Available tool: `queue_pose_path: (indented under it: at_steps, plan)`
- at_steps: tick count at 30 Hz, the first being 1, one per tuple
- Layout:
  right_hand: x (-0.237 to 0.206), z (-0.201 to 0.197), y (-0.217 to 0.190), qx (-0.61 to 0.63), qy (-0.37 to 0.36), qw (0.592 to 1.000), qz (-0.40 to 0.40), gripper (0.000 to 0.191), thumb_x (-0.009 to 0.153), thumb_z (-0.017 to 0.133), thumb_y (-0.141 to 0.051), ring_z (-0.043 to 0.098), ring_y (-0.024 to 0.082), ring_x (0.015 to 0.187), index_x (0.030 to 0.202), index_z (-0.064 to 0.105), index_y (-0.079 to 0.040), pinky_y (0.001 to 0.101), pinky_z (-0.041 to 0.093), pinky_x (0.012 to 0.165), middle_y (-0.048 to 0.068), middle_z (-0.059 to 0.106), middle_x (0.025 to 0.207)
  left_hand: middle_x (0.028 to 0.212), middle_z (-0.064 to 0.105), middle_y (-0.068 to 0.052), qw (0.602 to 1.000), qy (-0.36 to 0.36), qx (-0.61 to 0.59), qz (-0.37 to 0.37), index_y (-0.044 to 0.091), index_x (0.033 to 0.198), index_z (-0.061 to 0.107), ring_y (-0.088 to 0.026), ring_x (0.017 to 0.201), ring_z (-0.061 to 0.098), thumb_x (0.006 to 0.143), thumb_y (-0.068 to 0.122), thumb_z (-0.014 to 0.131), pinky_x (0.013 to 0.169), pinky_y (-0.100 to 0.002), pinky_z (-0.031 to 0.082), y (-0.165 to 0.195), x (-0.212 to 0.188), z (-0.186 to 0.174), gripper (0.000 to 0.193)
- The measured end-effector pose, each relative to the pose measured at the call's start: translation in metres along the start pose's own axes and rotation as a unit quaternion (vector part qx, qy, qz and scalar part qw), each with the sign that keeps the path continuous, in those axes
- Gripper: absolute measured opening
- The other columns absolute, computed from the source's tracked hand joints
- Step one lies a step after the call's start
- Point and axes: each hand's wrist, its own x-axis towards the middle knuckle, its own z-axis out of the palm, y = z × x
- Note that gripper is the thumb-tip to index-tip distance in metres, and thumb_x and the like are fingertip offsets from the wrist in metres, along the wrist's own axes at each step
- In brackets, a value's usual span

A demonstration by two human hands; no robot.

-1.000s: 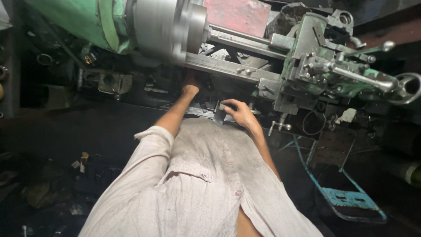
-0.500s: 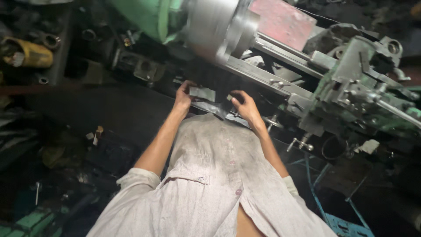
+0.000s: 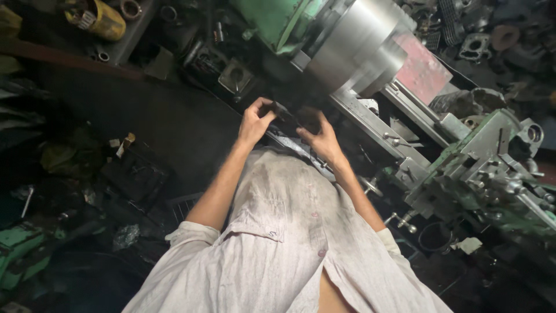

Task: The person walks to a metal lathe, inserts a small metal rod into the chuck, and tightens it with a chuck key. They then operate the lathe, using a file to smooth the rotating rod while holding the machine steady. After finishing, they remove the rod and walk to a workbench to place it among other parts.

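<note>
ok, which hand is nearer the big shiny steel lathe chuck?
Right. The right hand sits just below the big shiny steel lathe chuck, almost under its lower edge. The left hand is farther out to the chuck's left, on the same small dark part.

the scene is dim overall, with deep shadow swallowing the floor and the left side. the strongest light falls on the steel chuck (image 3: 359, 49), which shows a soft glare, and on the pale shirt (image 3: 284, 243). motion blur smears the chuck, both hands and the dark piece between them; corners fall darker and softer.
</note>
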Motion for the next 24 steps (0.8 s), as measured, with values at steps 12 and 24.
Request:
queue_pose_path:
  at_steps: [12, 24]
  plan:
    - [-0.019, 0.0, -0.005, -0.142, -0.094, 0.978, 0.123, 0.047, 0.09, 0.076, -0.028, 0.071, 0.022, 0.101, 0.127, 0.063, -0.003, 0.0363, 0.059, 0.082, 0.012, 0.072, 0.113, 0.096, 0.076, -0.018, 0.955, -0.031, 0.254, -0.149, 0.008, 0.099, 0.074, -0.033, 0.094, 0.073, 0.078, 0.037, 0.075, 0.085, -0.042, 0.056, -0.068, -0.027, 0.024, 0.036]
    - [-0.017, 0.0, 0.01, -0.125, -0.072, 0.976, 0.165, 0.036, 0.097, 0.065, -0.027, 0.073, 0.021, 0.1, 0.123, 0.068, -0.003, 0.0336, 0.055, 0.089, 0.013, 0.077, 0.106, 0.099, 0.077, -0.015, 0.943, 0.132, 0.209, -0.224, 0.009, 0.101, 0.075, -0.03, 0.093, 0.074, 0.081, 0.034, 0.074, 0.082, -0.041, 0.056, -0.105, -0.002, -0.01, 0.032]
